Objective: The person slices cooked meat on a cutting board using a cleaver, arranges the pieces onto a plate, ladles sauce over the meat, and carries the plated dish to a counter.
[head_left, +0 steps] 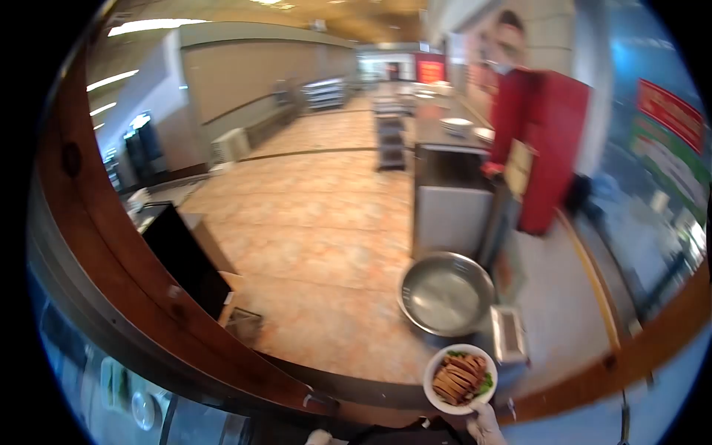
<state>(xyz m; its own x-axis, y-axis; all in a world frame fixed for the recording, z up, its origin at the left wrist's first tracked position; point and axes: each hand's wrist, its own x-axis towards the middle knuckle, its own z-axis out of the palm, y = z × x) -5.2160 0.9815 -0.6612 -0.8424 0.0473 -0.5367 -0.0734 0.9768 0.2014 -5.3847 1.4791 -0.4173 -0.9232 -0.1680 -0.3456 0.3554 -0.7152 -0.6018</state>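
Note:
My right hand (486, 424), which looks gloved in white, grips the near rim of a white bowl (430, 382). Sliced browned meat (458, 377) lies in the bowl with some green leaves at its edges. At the bottom edge, only a small pale part of my left hand (319, 437) shows, close to my dark clothing; its fingers cannot be made out. Just beyond the bowl stands a large round metal basin (408, 300). A small rectangular metal-rimmed container (508, 334) sits to the right of the basin.
A wooden door frame (148, 297) surrounds the view. Behind the counter (452, 196) stands a person in red (545, 133). White bowls (456, 126) are stacked on the counter. A black-fronted cabinet (185, 259) stands left, a dark stepped rack (391, 144) farther back on the tiled floor (319, 222).

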